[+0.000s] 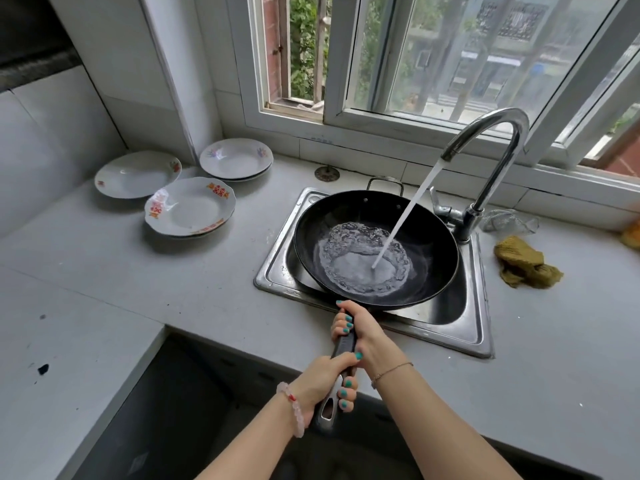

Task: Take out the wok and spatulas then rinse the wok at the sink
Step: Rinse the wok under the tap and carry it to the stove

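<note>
Left hand (pixel 325 386) wraps end of long black handle (pixel 346 344), right hand (pixel 360 327) grips nearer round black metal wok (pixel 426 230); rigid, likely heavy with water (pixel 356 271), slippery; two-handed hold suits.

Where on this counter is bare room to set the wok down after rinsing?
Bare counter lies left of the sink, in front of the plates; another patch lies right of the sink, in front of the rag. The wok covers the sink. The back corner with plates and the faucet side are crowded.
</note>
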Available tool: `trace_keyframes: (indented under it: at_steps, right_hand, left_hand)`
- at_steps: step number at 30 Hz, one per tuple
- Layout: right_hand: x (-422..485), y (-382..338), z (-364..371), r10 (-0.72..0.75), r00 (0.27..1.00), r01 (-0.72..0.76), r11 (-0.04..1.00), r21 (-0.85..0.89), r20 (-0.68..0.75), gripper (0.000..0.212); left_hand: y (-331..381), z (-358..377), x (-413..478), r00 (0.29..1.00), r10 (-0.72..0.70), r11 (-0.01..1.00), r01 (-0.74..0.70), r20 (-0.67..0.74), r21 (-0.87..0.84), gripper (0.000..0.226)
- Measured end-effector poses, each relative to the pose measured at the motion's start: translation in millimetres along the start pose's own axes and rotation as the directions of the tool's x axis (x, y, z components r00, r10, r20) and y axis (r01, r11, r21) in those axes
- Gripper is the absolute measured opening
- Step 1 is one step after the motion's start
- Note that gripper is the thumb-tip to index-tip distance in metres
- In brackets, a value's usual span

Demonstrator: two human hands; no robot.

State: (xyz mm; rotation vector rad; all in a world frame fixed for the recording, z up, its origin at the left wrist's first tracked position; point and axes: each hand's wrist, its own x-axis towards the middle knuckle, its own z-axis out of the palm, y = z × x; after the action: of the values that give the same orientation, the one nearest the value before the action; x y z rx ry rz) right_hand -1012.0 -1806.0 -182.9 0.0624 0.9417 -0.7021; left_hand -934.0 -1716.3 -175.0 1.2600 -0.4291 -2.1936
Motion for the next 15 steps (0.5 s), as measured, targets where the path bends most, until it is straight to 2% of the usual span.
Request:
trace_keyframes:
  at_steps: [3, 8, 15]
  right_hand:
    - [2.7, 8.1, -0.4, -0.047, 0.997, 0.043, 0.996, -0.073, -0.055, 0.039]
    - [2.7, 9.5, 7.5, -0.137, 0.983, 0.111, 0.975, -0.193, -0.124, 0.040]
    - [-4.6, 1.1, 25.3, -0.153, 0.978, 0.118, 0.966, -0.229, -0.141, 0.041]
  left_hand:
    - [-9.5, -7.7, 5.4, 1.000, 0.015, 0.999, -0.014, 0.026, -0.040, 0.031]
    - [-11.4, -9.0, 5.9, 0.992, 0.057, 0.981, -0.034, 0.116, -0.192, 0.027]
    - [8.0, 2.1, -14.0, 0.970, 0.096, 0.929, -0.007, 0.223, -0.370, 0.021]
